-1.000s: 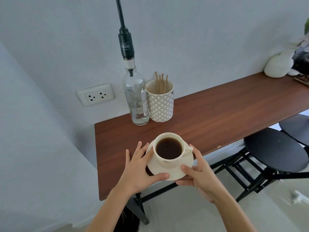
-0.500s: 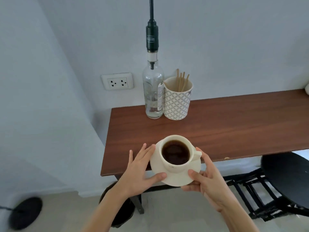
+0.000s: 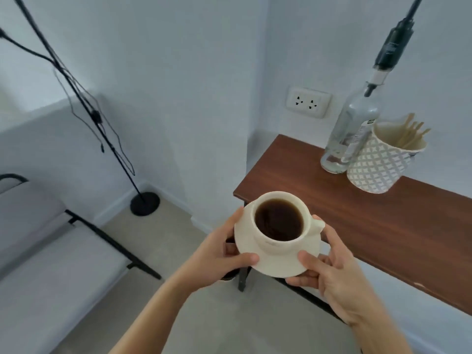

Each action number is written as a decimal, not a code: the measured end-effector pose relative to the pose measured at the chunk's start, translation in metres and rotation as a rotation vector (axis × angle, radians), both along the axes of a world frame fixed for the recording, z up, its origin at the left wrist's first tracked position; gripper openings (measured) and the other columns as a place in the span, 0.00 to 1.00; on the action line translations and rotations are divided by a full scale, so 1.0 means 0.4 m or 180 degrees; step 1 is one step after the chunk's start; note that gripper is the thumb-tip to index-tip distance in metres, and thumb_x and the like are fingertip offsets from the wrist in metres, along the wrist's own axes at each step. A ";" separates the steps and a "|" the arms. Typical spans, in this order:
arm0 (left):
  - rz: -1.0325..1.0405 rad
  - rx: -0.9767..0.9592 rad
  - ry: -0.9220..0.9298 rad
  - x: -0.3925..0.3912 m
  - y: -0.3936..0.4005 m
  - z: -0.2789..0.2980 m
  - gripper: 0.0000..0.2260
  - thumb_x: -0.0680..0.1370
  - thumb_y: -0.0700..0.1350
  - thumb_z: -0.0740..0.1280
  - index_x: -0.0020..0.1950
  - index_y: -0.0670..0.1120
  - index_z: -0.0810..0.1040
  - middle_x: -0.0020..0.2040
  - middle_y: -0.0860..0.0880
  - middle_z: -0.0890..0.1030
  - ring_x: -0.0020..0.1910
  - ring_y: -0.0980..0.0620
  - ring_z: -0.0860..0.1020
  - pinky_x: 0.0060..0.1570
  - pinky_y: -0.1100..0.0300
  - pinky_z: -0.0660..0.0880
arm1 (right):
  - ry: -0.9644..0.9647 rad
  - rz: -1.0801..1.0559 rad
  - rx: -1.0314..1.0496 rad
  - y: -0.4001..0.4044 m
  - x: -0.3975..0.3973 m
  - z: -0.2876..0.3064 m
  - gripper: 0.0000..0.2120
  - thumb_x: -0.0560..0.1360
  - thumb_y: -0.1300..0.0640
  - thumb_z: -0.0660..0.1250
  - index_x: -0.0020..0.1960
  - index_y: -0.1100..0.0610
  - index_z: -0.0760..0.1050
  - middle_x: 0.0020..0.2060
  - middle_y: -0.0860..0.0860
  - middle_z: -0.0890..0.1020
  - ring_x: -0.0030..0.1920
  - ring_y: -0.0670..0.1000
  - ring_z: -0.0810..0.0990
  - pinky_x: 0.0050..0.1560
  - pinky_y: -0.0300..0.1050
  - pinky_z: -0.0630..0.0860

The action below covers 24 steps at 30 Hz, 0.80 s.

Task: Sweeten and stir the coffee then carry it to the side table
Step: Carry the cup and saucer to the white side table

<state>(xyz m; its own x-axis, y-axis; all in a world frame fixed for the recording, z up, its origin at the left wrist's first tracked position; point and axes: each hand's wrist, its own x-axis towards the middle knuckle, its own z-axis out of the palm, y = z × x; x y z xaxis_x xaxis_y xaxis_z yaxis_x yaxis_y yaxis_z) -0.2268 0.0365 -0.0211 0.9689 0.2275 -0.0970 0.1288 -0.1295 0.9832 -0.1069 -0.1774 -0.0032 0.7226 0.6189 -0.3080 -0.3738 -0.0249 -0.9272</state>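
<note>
A cream cup of black coffee [image 3: 279, 222] stands on a cream saucer [image 3: 274, 264]. I hold both in the air, off the left end of the brown wooden table [image 3: 383, 221]. My left hand [image 3: 219, 256] grips the saucer's left rim, thumb on top and fingers under it. My right hand [image 3: 329, 272] grips the saucer's right rim the same way, just below the cup's handle. The cup stays upright and the coffee is level.
At the table's back stand a clear glass bottle [image 3: 350, 134] and a patterned mug with wooden sticks [image 3: 380, 162], below a wall socket [image 3: 307, 102]. A black floor stand [image 3: 144, 203] rises in the corner. A grey cushioned bench [image 3: 51, 251] fills the lower left.
The cup and saucer have left the table and now hang beyond its left end. My view has swung left, so the table slid right and the bench and floor stand came in.
</note>
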 end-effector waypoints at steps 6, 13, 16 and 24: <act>0.0715 -0.0234 -0.0026 -0.239 0.049 0.000 0.42 0.74 0.34 0.76 0.81 0.54 0.57 0.71 0.48 0.77 0.58 0.37 0.84 0.59 0.42 0.81 | -0.0027 0.0808 0.0066 0.122 -0.129 0.021 0.37 0.67 0.63 0.72 0.72 0.41 0.66 0.51 0.67 0.84 0.44 0.68 0.85 0.39 0.58 0.85; 0.1590 -0.0300 -0.0095 -0.652 0.077 -0.008 0.43 0.73 0.36 0.77 0.82 0.52 0.57 0.67 0.40 0.79 0.61 0.37 0.82 0.62 0.36 0.78 | 0.0018 0.1752 0.0050 0.281 -0.421 0.001 0.39 0.67 0.63 0.72 0.74 0.43 0.64 0.45 0.65 0.84 0.42 0.66 0.86 0.36 0.55 0.85; 0.1960 -0.0360 -0.0127 -0.858 0.074 -0.011 0.43 0.72 0.37 0.78 0.81 0.51 0.59 0.65 0.38 0.79 0.60 0.37 0.82 0.61 0.37 0.78 | 0.0117 0.2140 0.0078 0.339 -0.593 -0.015 0.39 0.67 0.64 0.72 0.73 0.43 0.64 0.48 0.68 0.83 0.42 0.66 0.85 0.36 0.54 0.85; 0.2830 -0.0502 -0.0136 -1.374 0.063 -0.040 0.45 0.73 0.31 0.76 0.82 0.51 0.56 0.64 0.36 0.79 0.55 0.42 0.85 0.59 0.45 0.81 | 0.0245 0.3079 0.0089 0.479 -1.057 -0.056 0.38 0.68 0.66 0.69 0.72 0.41 0.64 0.41 0.65 0.83 0.37 0.63 0.85 0.36 0.54 0.85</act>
